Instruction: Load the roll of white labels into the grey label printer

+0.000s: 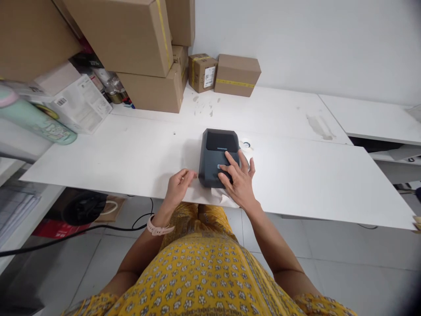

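Observation:
A dark blue-grey label printer (210, 164) with a glossy black panel sits on the white table in front of me. My right hand (238, 177) rests over its right side, fingers spread, one fingertip at the small light button (219, 166). Just left of the printer's front corner is my left hand (179, 186), its fingers curled in and nothing visible in them. A scrap of white paper (226, 200) lies at the table edge by the printer's front. Behind my right fingers, a small round white and dark item (246, 145) is partly visible.
Stacked cardboard boxes (141, 39) stand at the back left, with two smaller boxes (237, 74) against the wall. A mint green bottle (42, 120) and a white carton (80, 103) are at the far left. A black cable (108, 227) runs below the table (312, 175).

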Demonstrator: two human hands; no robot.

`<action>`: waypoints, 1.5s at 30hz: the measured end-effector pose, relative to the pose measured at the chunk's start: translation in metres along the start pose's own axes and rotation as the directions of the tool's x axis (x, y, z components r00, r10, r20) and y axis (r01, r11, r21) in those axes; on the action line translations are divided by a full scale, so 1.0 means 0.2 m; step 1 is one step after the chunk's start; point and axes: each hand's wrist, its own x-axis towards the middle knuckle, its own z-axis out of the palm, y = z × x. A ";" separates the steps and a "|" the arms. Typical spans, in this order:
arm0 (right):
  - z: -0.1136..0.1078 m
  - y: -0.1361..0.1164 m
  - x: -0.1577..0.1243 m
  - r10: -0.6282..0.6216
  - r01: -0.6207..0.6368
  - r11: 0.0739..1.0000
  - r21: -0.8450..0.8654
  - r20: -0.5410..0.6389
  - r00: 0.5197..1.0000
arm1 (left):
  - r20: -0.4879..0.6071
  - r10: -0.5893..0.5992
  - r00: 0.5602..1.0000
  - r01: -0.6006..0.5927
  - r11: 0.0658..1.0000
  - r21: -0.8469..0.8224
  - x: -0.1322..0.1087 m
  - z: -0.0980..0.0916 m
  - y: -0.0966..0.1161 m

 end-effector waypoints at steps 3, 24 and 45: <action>0.02 0.05 -0.07 0.100 -0.096 0.971 0.219 -0.007 0.995 | -0.031 0.083 0.996 -0.084 0.996 -0.042 0.02 0.06 0.03; -0.21 0.25 1.02 -0.017 0.094 0.971 0.219 -0.332 0.943 | -0.020 -0.010 1.000 0.011 0.998 0.058 0.48 0.25 -0.03; 0.04 0.17 0.70 -0.265 0.324 0.941 0.097 0.807 0.528 | -0.105 0.137 0.985 -0.104 0.958 0.268 0.44 0.23 0.04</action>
